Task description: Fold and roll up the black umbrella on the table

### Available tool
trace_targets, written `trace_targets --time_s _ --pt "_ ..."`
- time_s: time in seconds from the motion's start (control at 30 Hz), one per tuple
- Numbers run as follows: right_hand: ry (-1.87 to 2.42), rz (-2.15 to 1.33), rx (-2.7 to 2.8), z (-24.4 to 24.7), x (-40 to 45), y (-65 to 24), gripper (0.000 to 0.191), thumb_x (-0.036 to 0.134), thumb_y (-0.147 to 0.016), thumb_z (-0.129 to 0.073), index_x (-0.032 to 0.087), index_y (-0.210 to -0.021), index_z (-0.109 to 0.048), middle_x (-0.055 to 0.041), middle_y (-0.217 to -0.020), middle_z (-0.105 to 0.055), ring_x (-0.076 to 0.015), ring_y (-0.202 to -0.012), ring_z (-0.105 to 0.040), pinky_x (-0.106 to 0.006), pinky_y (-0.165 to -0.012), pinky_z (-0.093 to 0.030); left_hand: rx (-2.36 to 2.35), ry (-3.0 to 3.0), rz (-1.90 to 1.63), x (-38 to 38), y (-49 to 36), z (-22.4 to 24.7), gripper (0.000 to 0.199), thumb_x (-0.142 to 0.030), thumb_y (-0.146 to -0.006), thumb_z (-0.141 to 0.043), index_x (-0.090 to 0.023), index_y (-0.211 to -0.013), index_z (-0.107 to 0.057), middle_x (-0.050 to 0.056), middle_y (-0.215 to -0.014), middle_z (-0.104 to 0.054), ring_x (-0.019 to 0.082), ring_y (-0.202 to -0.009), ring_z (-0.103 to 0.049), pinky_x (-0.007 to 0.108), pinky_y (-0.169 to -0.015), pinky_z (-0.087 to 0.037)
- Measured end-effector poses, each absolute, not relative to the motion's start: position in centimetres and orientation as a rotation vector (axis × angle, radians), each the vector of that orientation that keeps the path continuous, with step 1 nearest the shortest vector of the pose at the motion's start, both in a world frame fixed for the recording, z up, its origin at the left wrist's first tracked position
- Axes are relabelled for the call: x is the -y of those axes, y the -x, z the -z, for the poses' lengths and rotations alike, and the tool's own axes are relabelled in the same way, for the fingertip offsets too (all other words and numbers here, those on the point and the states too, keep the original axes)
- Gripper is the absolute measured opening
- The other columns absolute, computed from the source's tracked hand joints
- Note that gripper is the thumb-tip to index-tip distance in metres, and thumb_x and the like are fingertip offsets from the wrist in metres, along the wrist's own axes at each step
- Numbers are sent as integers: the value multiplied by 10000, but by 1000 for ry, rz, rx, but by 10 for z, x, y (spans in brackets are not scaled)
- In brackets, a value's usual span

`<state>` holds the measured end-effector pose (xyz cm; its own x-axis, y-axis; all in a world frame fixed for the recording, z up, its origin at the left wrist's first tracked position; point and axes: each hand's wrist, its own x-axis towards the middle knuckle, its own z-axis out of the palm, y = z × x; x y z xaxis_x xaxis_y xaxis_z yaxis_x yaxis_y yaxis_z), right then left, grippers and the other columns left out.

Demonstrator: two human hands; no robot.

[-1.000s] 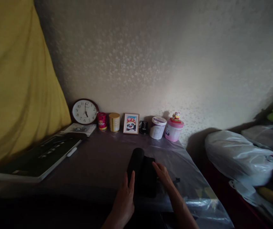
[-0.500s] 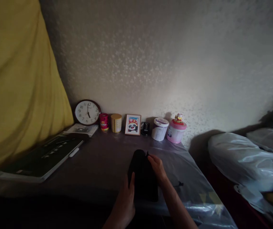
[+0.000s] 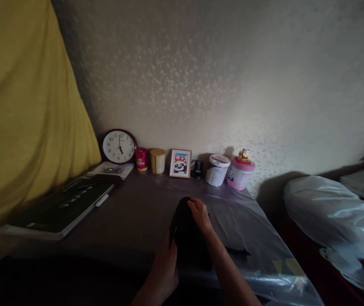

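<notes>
Black all over, the item [image 3: 190, 246] between the person's hands is on the near side of the picture frame [image 3: 180, 163], almost straight toward the wearer from it, above or on the plastic-covered table [image 3: 137, 208]. In the head view, the only one, its long axis runs away from the person, with the far end pointing roughly at the frame and the near end close to the table's front edge. Whether that near end rests on the cover is too dark to tell.

The right hand [image 3: 201, 214] is the one nearer the frame: its fingers are bent and seem to pinch the item at its far end, with the forearm reaching along the item's right flank. The left hand [image 3: 164, 270], farther from the frame, appears to grip the item's left edge lower down, thumb and fingers drawn together. Neither has any gap to cross, as both touch it.

The item looks matt and soft, probably fabric, with a rounded far end and a bent left edge like a flap; folds and seams are lost in the shadow. A thin dark strip [image 3: 239, 251] lies on the table, nearer the person than the frame and to its right; the forearm hides whether it joins the item.
</notes>
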<state>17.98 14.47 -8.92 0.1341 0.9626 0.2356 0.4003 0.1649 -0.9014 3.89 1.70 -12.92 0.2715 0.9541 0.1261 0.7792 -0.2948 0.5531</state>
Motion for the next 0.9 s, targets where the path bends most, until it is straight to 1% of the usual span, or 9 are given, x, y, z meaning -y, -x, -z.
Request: trace_targets --time_s 0.17,0.3,0.37,0.43,0.53,0.63,0.7,0.8,0.9 --pt "1494 -662 1545 91 -146 -159 376 324 -766 -509 140 -1080 -604 -70 -790 -707 -213 -792 -645 -291 -704 -462 -1678 -2171 -498 -14 -39 127 791 30 -620 -418 -130 -1372 -237 158 -1451 -268 247 -1343 -241 400 -1092 -249" --pt "1519 -637 1633 100 -145 -150 432 305 -795 -486 103 -1176 -518 -54 -741 -696 -199 -756 -643 -273 -687 -444 -1738 -2147 -368 -13 -38 123 664 17 -634 -437 -71 -1289 -374 176 -1386 -368 255 -1280 -350 367 -1069 -271" --pt "1467 -651 1691 103 -143 -148 476 307 -822 -449 70 -1234 -447 -51 -724 -694 -189 -728 -643 -274 -693 -442 -1737 -2131 -298 -13 -37 121 636 1 -656 -441 -46 -1286 -374 182 -1338 -423 250 -1240 -398 348 -1054 -289" --pt "1382 -672 1749 105 -139 -148 474 293 -845 -412 70 -1263 -404 -36 -710 -695 -174 -706 -641 -275 -711 -443 -1738 -2124 -252 -13 -36 120 643 -15 -678 -440 -32 -1312 -334 181 -1340 -425 245 -1244 -392 337 -1057 -282" --pt "1272 -668 1846 104 -132 -148 374 256 -855 -400 148 -1205 -475 -16 -751 -707 -163 -778 -643 -279 -771 -439 -1753 -2129 -177 -12 -34 120 614 -33 -735 -398 -30 -1340 -294 178 -1404 -354 243 -1297 -327 347 -1080 -248" --pt "1205 -591 1965 105 -127 -146 266 227 -846 -424 222 -1055 -589 -10 -830 -714 -177 -897 -622 -306 -849 -418 -1765 -2119 -145 -10 -33 125 569 -58 -786 -349 -15 -1349 -276 199 -1428 -307 259 -1315 -301 377 -1082 -256" --pt "1165 -557 1990 106 -126 -146 247 205 -835 -434 248 -990 -622 -5 -875 -710 -178 -906 -611 -312 -860 -419 -1770 -2125 -199 -10 -33 130 562 -69 -794 -342 -15 -1350 -279 205 -1424 -312 263 -1311 -311 390 -1077 -274" --pt "1136 -563 1873 108 -128 -155 240 211 -809 -446 226 -957 -633 -28 -945 -691 -169 -901 -608 -300 -844 -442 -1793 -2149 -258 -9 -36 140 579 -40 -771 -331 -26 -1349 -290 200 -1414 -334 260 -1300 -332 397 -1069 -295" --pt "1263 -550 1624 105 -131 -175 265 330 -801 -461 183 -949 -624 -70 -936 -675 -182 -849 -618 -296 -772 -470 -1813 -2206 -322 -8 -40 141 657 3 -716 -334 -75 -1366 -279 171 -1402 -370 253 -1289 -353 405 -1057 -318"
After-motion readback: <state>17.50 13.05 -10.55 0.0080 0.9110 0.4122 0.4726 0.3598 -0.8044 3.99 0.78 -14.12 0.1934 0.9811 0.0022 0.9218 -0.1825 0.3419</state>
